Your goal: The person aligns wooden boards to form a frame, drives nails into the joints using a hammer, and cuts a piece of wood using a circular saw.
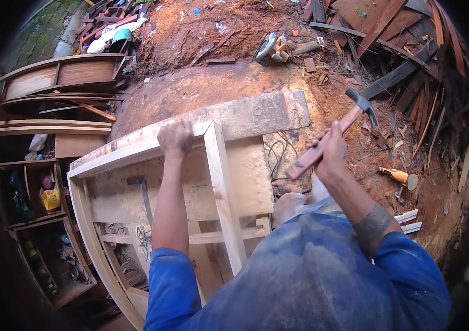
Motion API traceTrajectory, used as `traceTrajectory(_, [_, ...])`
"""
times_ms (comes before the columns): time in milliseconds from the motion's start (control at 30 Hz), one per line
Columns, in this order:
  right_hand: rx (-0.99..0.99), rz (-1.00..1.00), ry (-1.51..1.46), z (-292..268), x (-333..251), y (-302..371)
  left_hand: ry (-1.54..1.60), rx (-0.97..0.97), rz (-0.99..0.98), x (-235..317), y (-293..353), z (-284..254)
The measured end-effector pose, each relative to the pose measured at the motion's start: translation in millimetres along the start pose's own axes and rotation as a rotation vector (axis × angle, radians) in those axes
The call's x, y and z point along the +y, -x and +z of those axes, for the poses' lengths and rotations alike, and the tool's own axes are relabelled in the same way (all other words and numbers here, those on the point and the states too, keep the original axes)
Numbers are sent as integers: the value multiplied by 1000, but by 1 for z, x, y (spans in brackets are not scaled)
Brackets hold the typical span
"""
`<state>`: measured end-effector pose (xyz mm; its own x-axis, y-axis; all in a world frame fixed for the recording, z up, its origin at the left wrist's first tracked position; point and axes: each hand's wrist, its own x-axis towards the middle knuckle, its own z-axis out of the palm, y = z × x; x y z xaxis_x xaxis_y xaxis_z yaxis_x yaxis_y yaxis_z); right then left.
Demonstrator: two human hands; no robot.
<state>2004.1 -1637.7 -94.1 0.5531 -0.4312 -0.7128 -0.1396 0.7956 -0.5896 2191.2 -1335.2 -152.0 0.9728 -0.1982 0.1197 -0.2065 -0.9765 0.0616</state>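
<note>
My right hand (pixel 331 154) is closed round the wooden handle of a claw hammer (pixel 361 102), its dark metal head raised to the upper right, apart from the wood. My left hand (pixel 175 139) is closed on the far rail of a pale wooden frame (pixel 118 158); the fingertips are hidden behind the rail. Just right of that hand, a crosspiece (pixel 220 187) meets the same rail and runs toward me. The frame rests on a worn wooden bench, whose long plank (pixel 267 115) extends past the frame.
A dark metal square (pixel 145 196) and a cluster of nails (pixel 144 238) lie within the frame's outline. Open wooden boxes (pixel 30 193) stand at left. A yellow-handled tool (pixel 399 176) lies on the earth at right. Scrap boards (pixel 394 77) are heaped at the far right.
</note>
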Motion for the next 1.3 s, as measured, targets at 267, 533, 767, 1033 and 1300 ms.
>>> traceTrajectory(267, [-510, 672, 431, 5, 84, 24, 3, -22, 41, -12, -4, -3])
traceTrajectory(533, [-742, 504, 1007, -37, -23, -65, 354, 377, -348, -9, 89, 5])
traceTrajectory(767, [-848, 276, 1398, -10, -42, -52, 732, -125, -596, -2, 114, 10])
traceTrajectory(1033, [-1515, -496, 1829, 129, -81, -18, 967, 347, -871, 106, 184, -95])
traceTrajectory(1300, [-2302, -748, 1682, 241, 54, -28, 879, 548, -1263, 315, 237, -58])
